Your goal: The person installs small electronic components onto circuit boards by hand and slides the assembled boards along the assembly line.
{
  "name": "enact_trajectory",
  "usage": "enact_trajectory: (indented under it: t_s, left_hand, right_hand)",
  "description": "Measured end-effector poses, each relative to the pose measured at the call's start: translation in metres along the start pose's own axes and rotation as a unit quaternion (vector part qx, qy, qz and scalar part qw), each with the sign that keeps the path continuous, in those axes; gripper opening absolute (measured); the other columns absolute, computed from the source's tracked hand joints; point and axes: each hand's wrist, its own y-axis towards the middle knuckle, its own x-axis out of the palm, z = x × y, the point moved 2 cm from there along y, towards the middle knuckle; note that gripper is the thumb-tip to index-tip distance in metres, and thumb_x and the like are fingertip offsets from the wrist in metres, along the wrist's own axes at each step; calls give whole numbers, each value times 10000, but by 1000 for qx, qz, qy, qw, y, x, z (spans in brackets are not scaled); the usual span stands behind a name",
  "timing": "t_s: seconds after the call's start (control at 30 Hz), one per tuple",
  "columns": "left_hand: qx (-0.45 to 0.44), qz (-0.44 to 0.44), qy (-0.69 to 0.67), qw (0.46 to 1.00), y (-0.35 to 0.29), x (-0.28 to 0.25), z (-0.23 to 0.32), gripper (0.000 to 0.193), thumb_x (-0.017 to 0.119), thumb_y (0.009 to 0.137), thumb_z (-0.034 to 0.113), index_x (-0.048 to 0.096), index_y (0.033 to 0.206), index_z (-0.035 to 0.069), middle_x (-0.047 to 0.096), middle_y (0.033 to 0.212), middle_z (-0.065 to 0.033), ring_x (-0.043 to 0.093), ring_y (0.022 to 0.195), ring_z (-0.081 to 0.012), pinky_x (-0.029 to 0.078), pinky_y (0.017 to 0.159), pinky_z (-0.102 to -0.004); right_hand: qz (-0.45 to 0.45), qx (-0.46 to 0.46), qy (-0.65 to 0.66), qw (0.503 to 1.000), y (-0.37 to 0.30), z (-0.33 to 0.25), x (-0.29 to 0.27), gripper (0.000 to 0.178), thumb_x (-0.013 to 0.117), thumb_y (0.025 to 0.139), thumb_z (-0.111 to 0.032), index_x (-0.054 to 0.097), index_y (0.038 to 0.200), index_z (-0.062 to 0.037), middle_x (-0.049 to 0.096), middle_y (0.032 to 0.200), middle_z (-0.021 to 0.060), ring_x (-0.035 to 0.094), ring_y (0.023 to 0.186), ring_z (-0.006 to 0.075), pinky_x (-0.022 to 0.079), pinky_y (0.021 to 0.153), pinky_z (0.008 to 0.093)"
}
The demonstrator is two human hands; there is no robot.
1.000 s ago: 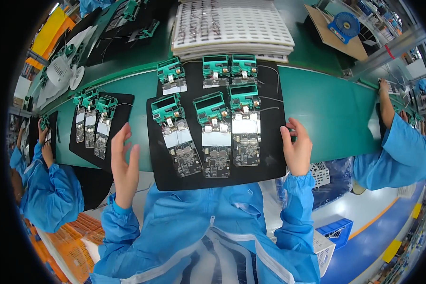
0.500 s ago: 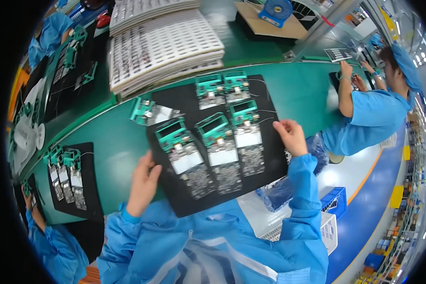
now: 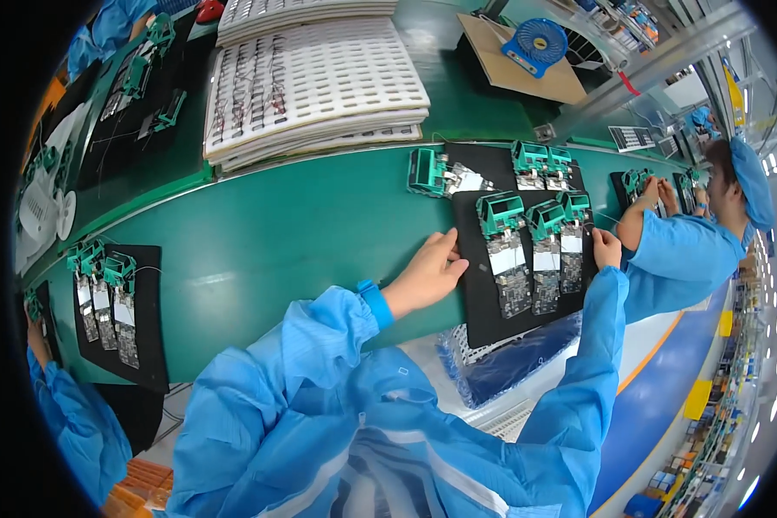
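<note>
A black mat (image 3: 488,321) carries three green-framed circuit board assemblies (image 3: 541,259), each with a white patch and a thin wire at some. Its front part juts past the bench edge. At the mat's left edge is my left hand (image 3: 427,269), thumb and fingers apart, the fingertips at the rim. My right hand (image 3: 607,249) has its fingers bent around the right edge. Behind, on another black mat surface (image 3: 483,157), lie two upright-facing assemblies (image 3: 541,162) and one lying sideways (image 3: 440,173) at the left.
A green bench (image 3: 276,233) runs across. At the left stands another black mat (image 3: 151,328) with several assemblies. White trays (image 3: 319,82) are stacked behind, beside a blue fan (image 3: 537,45) on cardboard. A co-worker (image 3: 686,242) sits at the right; another's sleeve (image 3: 82,432) shows at left.
The mat with its assemblies has shifted right along the bench, and both my hands have moved right with it. My left arm now reaches across in front of me.
</note>
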Motion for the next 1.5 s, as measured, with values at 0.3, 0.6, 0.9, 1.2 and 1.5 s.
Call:
enact_trajectory:
  t_s: [0.3,0.6,0.9,1.2,1.5]
  left_hand:
    - [63,294,222,928,59,-83,0,664,721,899,235,379,1398,-38,544,1200,-183,621,962,-265,529,796,-379]
    - [129,258,121,950,95,-62,36,375,662,855,44,568,1216,5,640,1077,-204,634,981,-382,503,824,-427]
    - [215,221,169,936,147,-50,26,330,692,877,126,645,1180,2,612,959,-186,608,895,-372,495,784,-432]
    - [177,144,385,894,116,-3,-8,392,665,842,296,659,1143,45,572,1172,-218,527,1097,-375,461,876,-443]
    - [252,68,224,939,-177,-78,142,123,565,895,113,485,926,25,448,913,-83,536,664,-236,472,591,-367]
  right_hand:
    - [254,-49,131,957,-106,-71,-15,287,657,957,-225,659,1134,1,658,1006,139,619,920,225,498,841,325]
    - [98,318,409,850,-273,-103,15,310,574,1013,-417,559,959,-112,540,776,-21,539,663,76,428,533,223]
    - [-69,242,702,667,-296,-126,31,365,571,1021,-299,576,1306,-72,651,1276,79,629,1151,201,490,995,357]
    - [-87,302,515,798,-362,-161,-10,298,630,971,-453,591,911,-164,651,792,-48,578,652,59,398,515,202]
    - [-488,93,338,800,-427,-137,-25,93,702,883,-10,610,888,-9,672,680,80,606,536,121,480,510,245]
